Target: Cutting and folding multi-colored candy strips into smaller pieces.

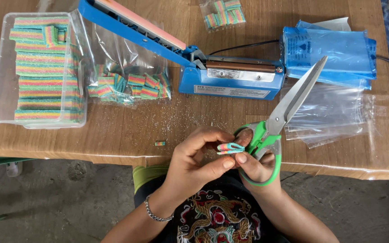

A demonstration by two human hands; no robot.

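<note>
Holding: your left hand [194, 157] pinches a folded rainbow candy strip [229, 148] between thumb and fingertips, just below centre frame.
Right hand [253, 164]: fingers closed through the green handles of the scissors [284, 110], thumb tip touching the strip's lower edge; blades shut, pointing to the upper right.
Candy position: the strip sits between both hands, just left of the scissor handles, above the table's [113, 135] near edge.
Stray piece: one small cut bit [160, 143] lies on the wood, left of your left hand, among sugar grains.
Clear tub [37, 67]: upper left, rectangular, stacked with long rainbow strips.
Open bag [129, 81]: clear plastic, right of the tub, holding cut candy squares.
Heat sealer [230, 78]: blue, top centre, arm raised toward the upper left, with a white rectangular label on its front.
Small filled bag [223, 13]: top edge, centre.
Blue bag stack [329, 51]: upper right; loose clear bags [329, 117] lie below it.
</note>
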